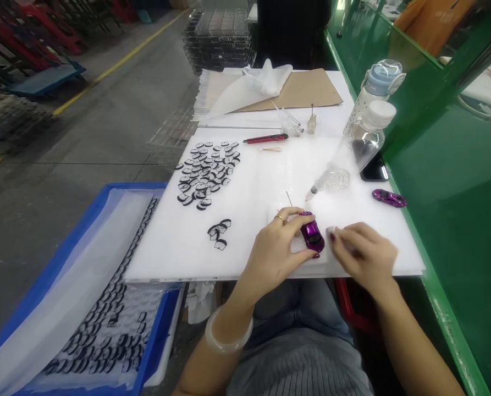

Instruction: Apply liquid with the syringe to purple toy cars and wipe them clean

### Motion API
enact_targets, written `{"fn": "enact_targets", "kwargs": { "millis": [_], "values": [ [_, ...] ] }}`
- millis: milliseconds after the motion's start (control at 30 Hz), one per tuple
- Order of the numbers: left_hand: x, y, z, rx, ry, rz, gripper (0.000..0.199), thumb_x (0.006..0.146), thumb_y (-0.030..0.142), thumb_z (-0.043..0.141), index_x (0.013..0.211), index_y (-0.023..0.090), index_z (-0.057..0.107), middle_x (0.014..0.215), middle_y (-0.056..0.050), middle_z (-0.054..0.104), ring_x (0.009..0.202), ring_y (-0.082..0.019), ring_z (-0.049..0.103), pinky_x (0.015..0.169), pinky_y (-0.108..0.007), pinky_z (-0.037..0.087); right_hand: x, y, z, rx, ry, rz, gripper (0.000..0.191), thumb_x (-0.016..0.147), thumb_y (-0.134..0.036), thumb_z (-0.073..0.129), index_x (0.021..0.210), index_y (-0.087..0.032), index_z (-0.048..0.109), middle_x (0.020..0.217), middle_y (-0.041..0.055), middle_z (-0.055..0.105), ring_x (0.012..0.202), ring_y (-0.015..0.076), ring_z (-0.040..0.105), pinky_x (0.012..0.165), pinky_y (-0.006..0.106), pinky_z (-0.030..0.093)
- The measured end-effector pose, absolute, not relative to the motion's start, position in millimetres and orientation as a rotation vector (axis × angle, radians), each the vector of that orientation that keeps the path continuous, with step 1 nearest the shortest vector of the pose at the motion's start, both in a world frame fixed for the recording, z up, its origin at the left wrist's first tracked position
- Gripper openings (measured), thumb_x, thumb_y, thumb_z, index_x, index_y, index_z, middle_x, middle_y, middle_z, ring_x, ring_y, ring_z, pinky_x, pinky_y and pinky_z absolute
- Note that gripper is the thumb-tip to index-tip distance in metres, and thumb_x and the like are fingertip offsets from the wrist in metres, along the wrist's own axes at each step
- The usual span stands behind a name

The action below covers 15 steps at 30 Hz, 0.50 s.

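My left hand [272, 253] pinches a purple toy car [312, 235] between thumb and fingertips, over a white board [179, 258]. My right hand [364, 256] sits just beside the car, fingers curled and nearly closed; I cannot tell whether they hold anything. A syringe [319, 186] lies ahead.

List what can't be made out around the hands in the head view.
Right hand: motion-blurred; anything its fingertips hold can't be told.
Purple toy car: partly hidden by the left hand.
Black-edged pieces: too small for fine detail.
Phone: partly hidden by the plastic bottle.
Blue crate: cut off by the bottom edge.
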<state>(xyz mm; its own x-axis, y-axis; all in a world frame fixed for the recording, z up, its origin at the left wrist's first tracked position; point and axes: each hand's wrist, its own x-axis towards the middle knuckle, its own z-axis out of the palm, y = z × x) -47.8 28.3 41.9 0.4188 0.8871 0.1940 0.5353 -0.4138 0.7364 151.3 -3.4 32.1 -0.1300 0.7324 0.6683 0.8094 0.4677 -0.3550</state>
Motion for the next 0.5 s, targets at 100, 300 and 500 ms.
{"fn": "enact_targets", "kwargs": {
  "millis": [100, 300, 500],
  "values": [
    [-47, 27, 39, 2.065, 1.197, 0.835, 0.048, 0.076, 0.024, 0.08, 0.121, 0.024, 0.065, 0.131, -0.009, 0.062, 0.09, -0.021, 0.069, 0.084, -0.041, 0.059, 177, 14, 45, -1.465, -1.625, -0.137, 0.004, 0.086, -0.027, 0.068, 0.09, -0.024, 0.068, 0.075, 0.0019, 0.069, 0.057, 0.0152, 0.056, 0.051, 0.03, 0.04],
    [-38, 24, 38, 1.931, 1.291, 0.931, 0.028, 0.086, 0.013, 0.062, 0.111, 0.022, 0.07, 0.122, -0.007, 0.066, 0.074, -0.014, 0.066, 0.076, -0.036, 0.058, 198, 30, 45, -1.627, -1.783, -0.196, 0.009, 0.087, -0.028, 0.064, 0.093, -0.023, 0.069, 0.1, 0.0069, 0.073, 0.097, 0.0281, 0.067, 0.082, 0.043, 0.049],
    [-25, 24, 41, 1.918, 1.427, 0.952, 0.02, 0.081, 0.014, 0.068, 0.099, 0.022, 0.072, 0.108, -0.003, 0.07, 0.07, -0.014, 0.063, 0.069, -0.032, 0.055, 175, 9, 51, -1.479, -1.768, 0.026, 0.01, 0.089, -0.026, 0.064, 0.097, -0.024, 0.068, 0.091, 0.003, 0.074, 0.085, 0.0219, 0.069, 0.078, 0.037, 0.052]
  ]
}}
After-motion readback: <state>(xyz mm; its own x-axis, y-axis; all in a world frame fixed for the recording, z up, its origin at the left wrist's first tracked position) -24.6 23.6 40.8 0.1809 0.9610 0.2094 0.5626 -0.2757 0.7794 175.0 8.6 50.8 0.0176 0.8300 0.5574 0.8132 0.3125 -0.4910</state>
